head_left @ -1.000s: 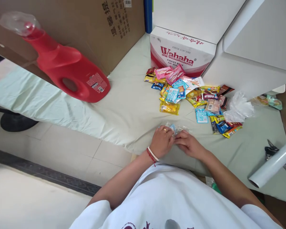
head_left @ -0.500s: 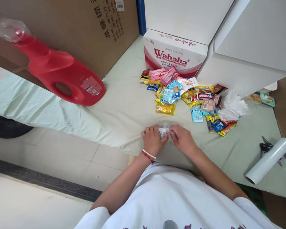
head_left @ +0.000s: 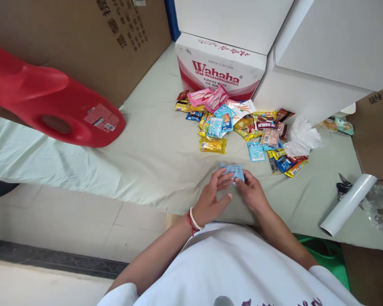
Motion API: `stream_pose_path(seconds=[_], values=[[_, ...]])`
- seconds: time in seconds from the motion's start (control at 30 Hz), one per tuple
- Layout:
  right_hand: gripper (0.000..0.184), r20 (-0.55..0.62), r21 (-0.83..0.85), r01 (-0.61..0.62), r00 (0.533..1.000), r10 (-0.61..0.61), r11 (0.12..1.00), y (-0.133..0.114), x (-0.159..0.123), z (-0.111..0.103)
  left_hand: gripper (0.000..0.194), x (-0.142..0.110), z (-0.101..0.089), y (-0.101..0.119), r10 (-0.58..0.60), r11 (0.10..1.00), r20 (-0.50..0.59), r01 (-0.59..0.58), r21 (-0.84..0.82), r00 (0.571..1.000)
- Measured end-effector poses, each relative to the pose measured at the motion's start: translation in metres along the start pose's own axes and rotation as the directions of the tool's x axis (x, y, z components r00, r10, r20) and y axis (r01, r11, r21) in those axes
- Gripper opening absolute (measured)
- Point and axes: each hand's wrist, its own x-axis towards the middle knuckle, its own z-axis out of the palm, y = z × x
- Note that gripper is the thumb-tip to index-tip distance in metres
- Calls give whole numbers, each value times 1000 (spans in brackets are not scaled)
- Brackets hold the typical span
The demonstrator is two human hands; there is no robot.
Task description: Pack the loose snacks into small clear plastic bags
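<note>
A small light blue packet [head_left: 234, 171] with fine print lies just above the table near its front edge. My right hand [head_left: 252, 190] pinches the packet's lower right corner between thumb and fingers. Over its left side, the fingers of my left hand [head_left: 213, 196] reach across, with the thumb held well apart. Whether those left fingertips touch the packet or hover over it is hard to make out. Beyond my hands is a pile of wrapped snacks, among them a yellow packet [head_left: 212, 145] and a flat blue packet [head_left: 256, 151].
A Wahaha water carton [head_left: 221, 70] stands behind the snacks. A large red jug [head_left: 55, 106] is at the left. To the right are a crumpled clear plastic bag [head_left: 301, 135], a roll of film [head_left: 347, 205] and dark-handled scissors [head_left: 342, 187]. The tablecloth's front edge drops off at left.
My hands were together on a crinkled, clear-wrapped item; now the blue packet shows and my left hand has opened and drawn back toward me. The view has shifted slightly to the right.
</note>
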Motion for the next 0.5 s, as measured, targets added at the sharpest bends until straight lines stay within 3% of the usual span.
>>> stream_pose_path(seconds=[0.07,0.13,0.2,0.27,0.3,0.37,0.43,0.5], values=[[38,-158,110,5,987,13,994,4,-2,-31,56,2,-6,-5,-13,1000,-59,15,27,998],[36,-391,210,94,921,-5,973,4,1,-82,39,-2,-21,-13,-23,987,-200,55,154,980],[34,-627,249,229,778,-23,941,0,9,-152,28,-11,-44,-24,-20,929,-345,145,341,938],[30,-796,230,317,606,-9,920,-6,23,-228,28,-23,-68,-37,83,821,-442,190,538,893],[28,-853,229,315,521,34,921,-8,32,-264,27,-29,-79,-44,137,758,-456,204,620,879],[23,-894,269,187,413,173,945,-7,55,-326,24,-38,-92,-57,233,643,-417,182,744,879],[21,-901,255,81,383,206,964,0,84,-367,20,-43,-95,-65,310,551,-355,137,823,882],[18,-891,191,57,429,149,980,9,114,-390,14,-44,-89,-70,373,466,-288,91,880,882]])
